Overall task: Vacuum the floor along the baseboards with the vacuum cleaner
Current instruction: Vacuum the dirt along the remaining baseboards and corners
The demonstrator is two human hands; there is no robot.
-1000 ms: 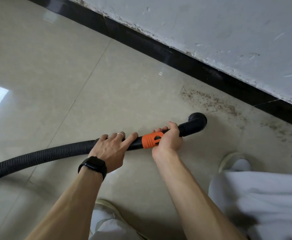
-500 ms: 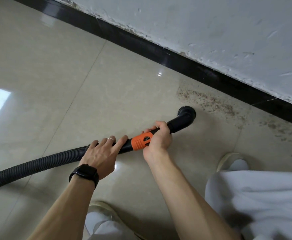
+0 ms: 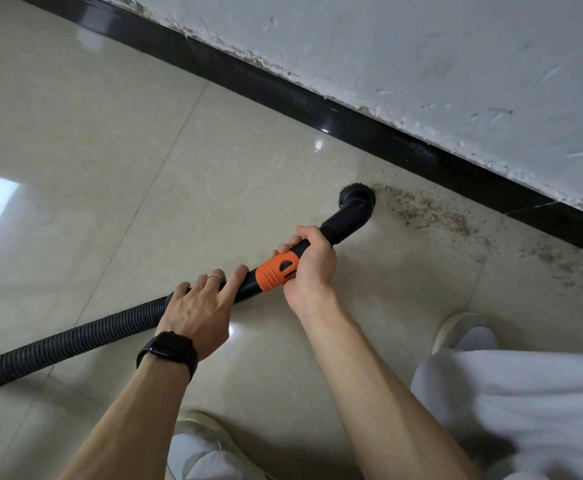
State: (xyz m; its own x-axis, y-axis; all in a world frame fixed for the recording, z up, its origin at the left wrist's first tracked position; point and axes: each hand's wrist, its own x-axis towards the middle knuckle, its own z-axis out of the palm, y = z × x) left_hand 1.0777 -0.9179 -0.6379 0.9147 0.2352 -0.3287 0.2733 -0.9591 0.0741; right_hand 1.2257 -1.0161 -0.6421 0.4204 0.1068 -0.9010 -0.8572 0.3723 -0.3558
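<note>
Fingers [image 3: 304, 234] of the right hand [image 3: 312, 268] curl round the wand [image 3: 334, 231] at its orange collar [image 3: 275, 270]; left hand [image 3: 196, 311] grips the hose [image 3: 75, 344], fingers bent over it; brush nozzle [image 3: 357, 199] sits on the floor [image 3: 213, 174] beside dirt [image 3: 428, 213], near the baseboard [image 3: 352, 123].

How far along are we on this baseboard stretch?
Done: the floor by the baseboard left of the brush nozzle looks free of debris. In hand: the right hand grips the wand, the left hand holds the hose, and the nozzle sits at the grit patch's left edge. Left: that patch and the scattered specks farther right.
</note>
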